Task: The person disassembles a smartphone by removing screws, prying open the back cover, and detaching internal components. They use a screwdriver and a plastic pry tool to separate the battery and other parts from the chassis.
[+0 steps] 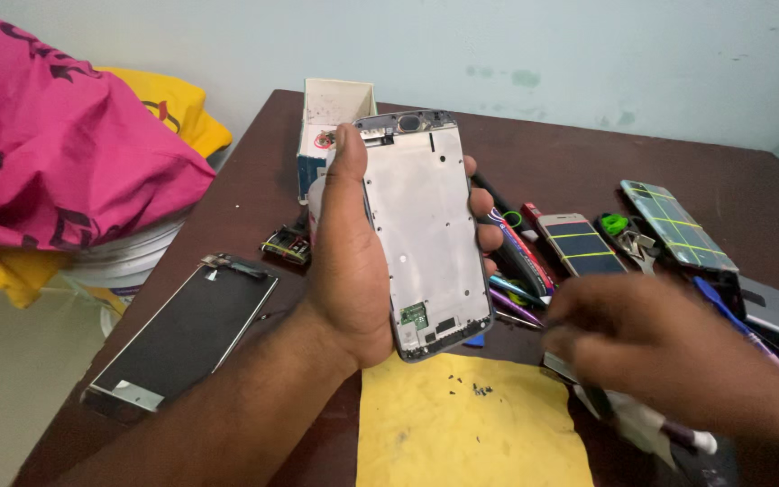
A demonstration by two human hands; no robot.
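Silver metal faces up from the phone frame (426, 230), a stripped middle shell with its bare plate and a small green circuit piece near the bottom edge. The left hand (346, 271) holds it upright above the table (579, 167), thumb along one long side and fingertips curled round the other, so the inner face tilts toward the person's eyes, as if for a close look. The right hand (669, 347) is blurred, low over a heap of tools (520, 271) to the right; it seems partly closed, but I cannot tell whether it grips anything.

Below the frame lies a yellow cloth (462, 424) with a few tiny dark screws (471, 388) scattered on it, likely put there so they show up and do not roll off. A detached screen (187, 329) lies flat, dark side up, near the left edge of the table, well apart from the tools. A small white box (335, 113) stands open behind the held frame. Two more phones, one gold (579, 243) and one with yellow stripes across its glass (678, 225), lie further right. Pink fabric (56, 144) is bunched over a white bucket (128, 257) beside the table.
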